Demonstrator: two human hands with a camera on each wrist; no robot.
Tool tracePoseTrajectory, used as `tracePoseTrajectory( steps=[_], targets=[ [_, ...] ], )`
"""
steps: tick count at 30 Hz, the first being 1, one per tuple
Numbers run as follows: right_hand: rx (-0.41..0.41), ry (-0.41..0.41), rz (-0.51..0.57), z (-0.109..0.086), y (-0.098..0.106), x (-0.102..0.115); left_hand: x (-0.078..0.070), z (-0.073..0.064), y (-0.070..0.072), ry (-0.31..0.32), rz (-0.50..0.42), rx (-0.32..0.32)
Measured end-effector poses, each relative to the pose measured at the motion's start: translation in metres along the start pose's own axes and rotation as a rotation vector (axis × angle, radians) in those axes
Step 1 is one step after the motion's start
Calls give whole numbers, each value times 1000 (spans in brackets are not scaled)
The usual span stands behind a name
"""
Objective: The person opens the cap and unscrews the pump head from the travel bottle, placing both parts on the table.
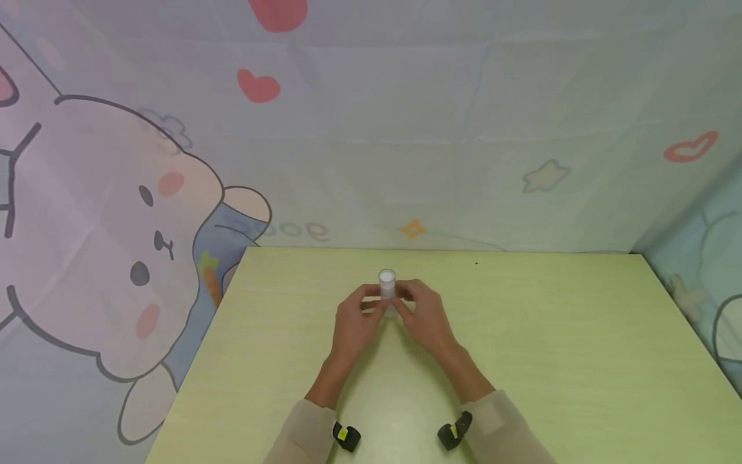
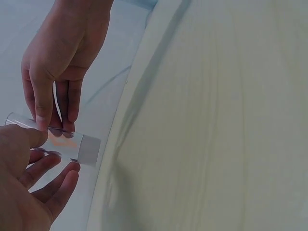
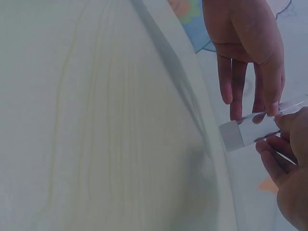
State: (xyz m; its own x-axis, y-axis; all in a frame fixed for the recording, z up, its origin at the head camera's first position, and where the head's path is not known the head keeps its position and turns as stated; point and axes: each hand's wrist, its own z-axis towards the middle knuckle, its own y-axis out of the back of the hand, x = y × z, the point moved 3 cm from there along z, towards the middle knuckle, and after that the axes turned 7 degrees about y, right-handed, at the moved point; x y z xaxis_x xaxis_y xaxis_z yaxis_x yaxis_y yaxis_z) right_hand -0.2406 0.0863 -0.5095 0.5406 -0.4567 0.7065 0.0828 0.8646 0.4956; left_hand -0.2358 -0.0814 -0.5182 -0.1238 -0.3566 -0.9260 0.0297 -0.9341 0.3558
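A small clear cylindrical container (image 1: 387, 281), whitish inside, stands upright between my two hands above the far half of the table. My left hand (image 1: 355, 325) grips it from the left, thumb on the near side and fingertips on the far side. From the right, my right hand (image 1: 428, 316) pinches it the same way. In the left wrist view the clear container (image 2: 89, 148) has a frosted white lower end and a faint orange patch. The right wrist view also has this whitish end of the container (image 3: 232, 136) held below the fingers. Fingers hide part of its middle.
A pale yellow-green table (image 1: 551, 335) spreads under both forearms. Behind it hangs a cloth backdrop (image 1: 406, 129) printed with a bunny, hearts and stars. A tiny dark speck (image 1: 476, 263) lies near the table's far edge. Black wrist cameras (image 1: 346, 437) sit at both cuffs.
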Motion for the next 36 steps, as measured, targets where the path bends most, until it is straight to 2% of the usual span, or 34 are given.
tracePoseTrajectory(
  steps=[21,36],
  targets=[
    [-10,27,-12,-7,22,6,-15,-5,-8,-56,-9,49],
    [-12,27,-21,-18,43,9,-22,-9,-21,-79,-20,78]
  ],
)
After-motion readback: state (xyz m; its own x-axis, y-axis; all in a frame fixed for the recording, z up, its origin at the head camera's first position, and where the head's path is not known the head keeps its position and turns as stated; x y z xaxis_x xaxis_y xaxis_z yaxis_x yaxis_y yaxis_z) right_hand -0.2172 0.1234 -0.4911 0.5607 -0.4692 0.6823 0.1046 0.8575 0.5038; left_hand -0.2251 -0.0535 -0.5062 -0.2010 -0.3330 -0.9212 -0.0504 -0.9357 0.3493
